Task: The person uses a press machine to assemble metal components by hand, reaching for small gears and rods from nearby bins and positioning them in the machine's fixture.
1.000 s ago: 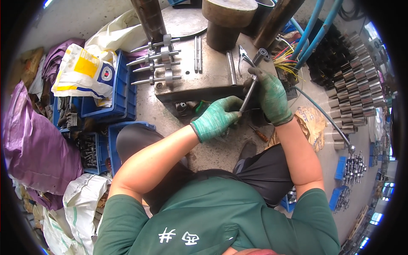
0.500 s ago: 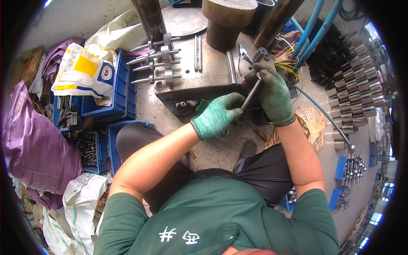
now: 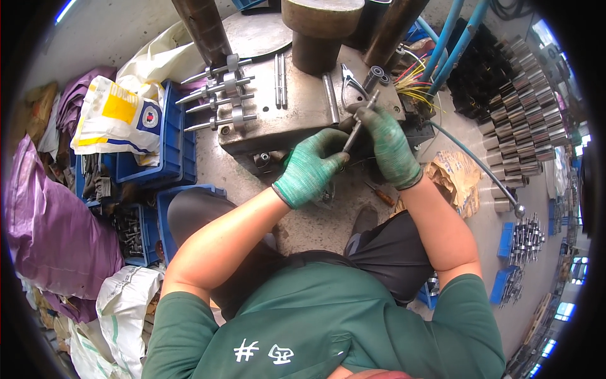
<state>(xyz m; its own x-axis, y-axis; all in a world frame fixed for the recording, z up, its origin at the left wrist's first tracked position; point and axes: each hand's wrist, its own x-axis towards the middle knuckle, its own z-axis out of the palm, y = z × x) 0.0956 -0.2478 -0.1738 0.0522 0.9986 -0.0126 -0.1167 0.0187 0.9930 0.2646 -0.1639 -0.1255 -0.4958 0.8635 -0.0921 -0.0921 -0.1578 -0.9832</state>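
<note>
A slim steel shaft [image 3: 354,136] slants between my gloved hands in front of the metal press table. Its lower end is gripped by the fingers of my left hand [image 3: 310,167], in a green knitted glove. Higher up, the fingers of my right hand [image 3: 392,146] close round the shaft, and its tip sticks out beyond them. Close to the right fingertips, bearings [image 3: 377,72] and pliers [image 3: 351,87] lie on the table. A thicker steel rod [image 3: 331,98] and two thin rods [image 3: 281,81] rest left of them. Several shafts with round collars [image 3: 237,101] line the table's left edge.
The press ram [image 3: 317,44] and columns [image 3: 201,28] rise behind the table [image 3: 297,120]. Blue crates [image 3: 180,136] and sacks [image 3: 60,221] stand left. At right are coloured wires [image 3: 413,81], blue hoses [image 3: 461,44], stacked metal cylinders [image 3: 524,107] and crumpled brown paper [image 3: 453,180].
The view has shifted a little. The shaft's upper end now projects past my right fingers, where it was covered before. Both hands still hold the shaft.
</note>
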